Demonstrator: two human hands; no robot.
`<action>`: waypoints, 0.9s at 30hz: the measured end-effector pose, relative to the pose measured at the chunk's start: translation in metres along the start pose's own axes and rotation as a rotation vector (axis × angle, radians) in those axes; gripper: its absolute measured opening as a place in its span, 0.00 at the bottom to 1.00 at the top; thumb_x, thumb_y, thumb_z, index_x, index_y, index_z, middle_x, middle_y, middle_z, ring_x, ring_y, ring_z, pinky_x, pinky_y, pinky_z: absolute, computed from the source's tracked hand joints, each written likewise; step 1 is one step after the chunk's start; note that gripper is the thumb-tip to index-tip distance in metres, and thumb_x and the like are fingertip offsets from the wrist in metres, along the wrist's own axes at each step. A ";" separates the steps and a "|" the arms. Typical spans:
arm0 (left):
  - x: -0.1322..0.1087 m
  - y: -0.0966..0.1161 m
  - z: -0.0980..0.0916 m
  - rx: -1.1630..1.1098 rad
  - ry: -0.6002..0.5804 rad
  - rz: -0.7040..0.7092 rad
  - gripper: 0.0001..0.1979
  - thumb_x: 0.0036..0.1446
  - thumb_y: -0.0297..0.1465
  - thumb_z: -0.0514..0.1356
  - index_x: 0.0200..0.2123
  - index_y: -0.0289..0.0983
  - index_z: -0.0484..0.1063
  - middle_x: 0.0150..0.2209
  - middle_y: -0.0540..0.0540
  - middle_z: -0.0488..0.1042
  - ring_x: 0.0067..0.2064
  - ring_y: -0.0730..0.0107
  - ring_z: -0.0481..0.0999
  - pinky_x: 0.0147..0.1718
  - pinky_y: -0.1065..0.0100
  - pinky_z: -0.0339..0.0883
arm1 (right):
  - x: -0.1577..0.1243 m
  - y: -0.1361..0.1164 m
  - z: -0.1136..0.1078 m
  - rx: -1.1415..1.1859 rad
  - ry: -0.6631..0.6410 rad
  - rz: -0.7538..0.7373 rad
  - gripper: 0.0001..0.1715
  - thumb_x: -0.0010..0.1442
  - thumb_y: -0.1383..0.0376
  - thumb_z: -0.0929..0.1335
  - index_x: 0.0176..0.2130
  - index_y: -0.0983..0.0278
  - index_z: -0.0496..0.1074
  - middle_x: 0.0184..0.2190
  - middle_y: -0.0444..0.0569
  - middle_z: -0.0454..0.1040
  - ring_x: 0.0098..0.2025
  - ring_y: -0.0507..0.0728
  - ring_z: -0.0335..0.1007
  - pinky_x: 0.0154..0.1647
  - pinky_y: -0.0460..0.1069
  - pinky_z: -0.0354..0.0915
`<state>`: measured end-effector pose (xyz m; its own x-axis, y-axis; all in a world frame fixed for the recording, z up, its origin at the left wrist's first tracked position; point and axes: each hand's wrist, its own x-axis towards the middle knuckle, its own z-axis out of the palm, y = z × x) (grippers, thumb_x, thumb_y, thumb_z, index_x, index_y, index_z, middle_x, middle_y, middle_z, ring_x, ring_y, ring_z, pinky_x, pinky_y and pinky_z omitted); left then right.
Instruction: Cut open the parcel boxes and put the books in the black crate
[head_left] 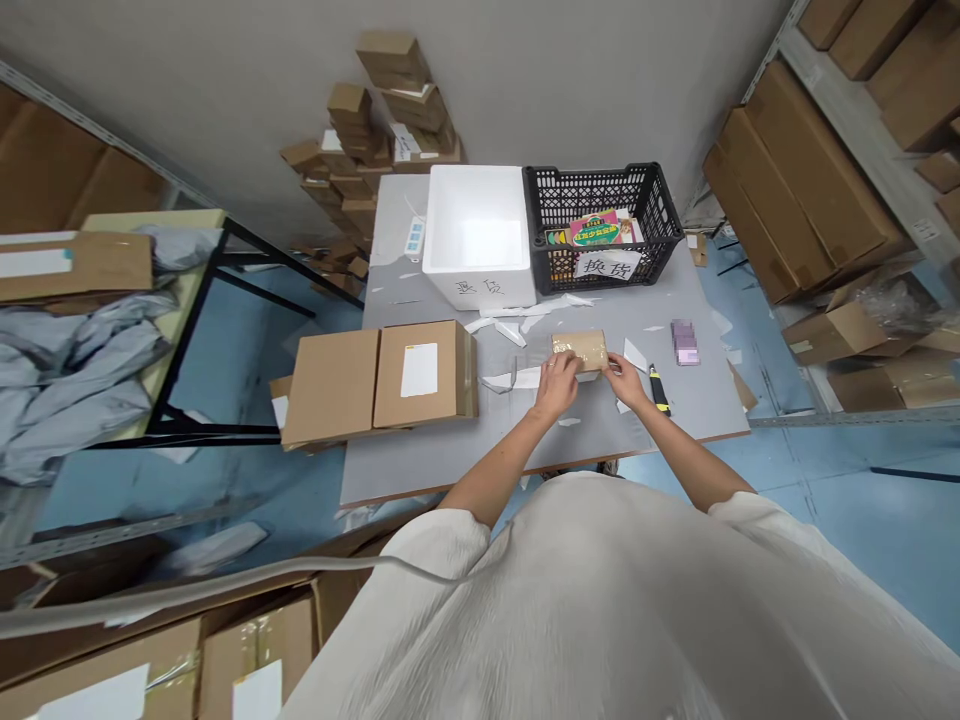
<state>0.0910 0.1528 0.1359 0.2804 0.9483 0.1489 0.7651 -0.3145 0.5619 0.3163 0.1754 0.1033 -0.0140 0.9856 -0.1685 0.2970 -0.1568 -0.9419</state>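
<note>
A small brown taped box (581, 350) lies on the grey table (420, 460), held between my two hands. My left hand (558, 384) grips its left front corner, fingers bent over the edge. At the right front corner, my right hand (624, 380) has its fingers pressed together against the box. Just right of that hand rests a yellow and black cutter (658, 390). White paper scraps (510, 330) lie behind and beside the box. Farther right is a small purple item (684, 341), blurred.
A white foam bin (480, 285) and a black crate (607, 270) with colourful packets (596, 228) stand at the table's back. Two cardboard boxes (427, 395) occupy the left side. Stacked cartons (352, 150) stand against the wall; shelves with boxes (810, 180) are at right.
</note>
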 end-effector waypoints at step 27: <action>-0.062 -0.097 -0.034 -0.188 0.258 -0.450 0.24 0.65 0.27 0.60 0.62 0.42 0.80 0.65 0.34 0.72 0.67 0.43 0.76 0.70 0.43 0.72 | 0.009 -0.018 0.070 -0.121 -0.185 0.136 0.19 0.65 0.53 0.76 0.52 0.58 0.83 0.61 0.54 0.85 0.63 0.66 0.81 0.74 0.67 0.70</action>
<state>-0.0205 0.1260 0.0993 -0.2198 0.9747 0.0413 0.6530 0.1155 0.7485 0.2445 0.1830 0.0981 -0.1371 0.9260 -0.3517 0.4197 -0.2673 -0.8674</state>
